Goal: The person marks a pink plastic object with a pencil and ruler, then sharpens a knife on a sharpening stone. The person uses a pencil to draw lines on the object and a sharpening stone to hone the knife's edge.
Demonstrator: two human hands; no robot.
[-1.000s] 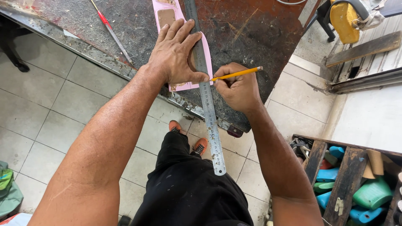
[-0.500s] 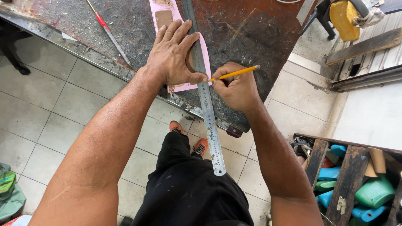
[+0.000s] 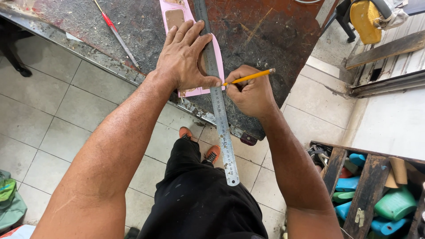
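Head view shows our pink sheet (image 3: 188,26) lying at the tabletop's (image 3: 265,40) near edge, the steel ruler (image 3: 220,110) across it and overhanging that edge. We press our left hand (image 3: 183,59) flat on both, fingers spread, gripping nothing. Our right hand (image 3: 252,95) pinches the yellow pencil (image 3: 248,78), tip against the ruler's edge. Firm pressure should stop slipping.

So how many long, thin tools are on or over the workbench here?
3: a yellow pencil in the right hand, a long steel ruler pinned under the left hand, and a red-handled rod-like tool lying far left. Others may be out of view.
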